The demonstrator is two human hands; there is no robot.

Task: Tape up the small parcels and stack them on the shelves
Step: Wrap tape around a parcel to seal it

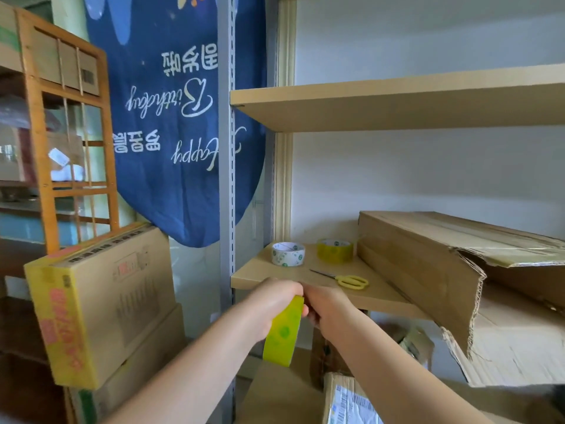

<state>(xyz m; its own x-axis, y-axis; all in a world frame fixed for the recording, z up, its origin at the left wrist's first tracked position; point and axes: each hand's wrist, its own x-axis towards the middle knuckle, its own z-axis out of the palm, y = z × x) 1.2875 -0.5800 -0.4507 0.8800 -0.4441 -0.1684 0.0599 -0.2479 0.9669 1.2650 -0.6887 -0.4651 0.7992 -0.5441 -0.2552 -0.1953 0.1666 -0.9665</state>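
Tape roll [283, 332] gripped between left hand [273, 304] and right hand [328, 307].

The scene is lit evenly by soft daylight, brightest on the white wall [428, 179]. Only faint shadows are cast beneath the shelves [397, 108]. Straight lines are bowed near the edges, and slight softness is seen throughout.

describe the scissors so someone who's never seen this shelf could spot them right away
Start at the lower shelf board of the tan unit on the right, just beyond the person's hands. The scissors lie flat near its front edge, left of the big torn cardboard box. Unlike the two round tape rolls behind them, they are long and thin, with yellow handles and bare metal blades.
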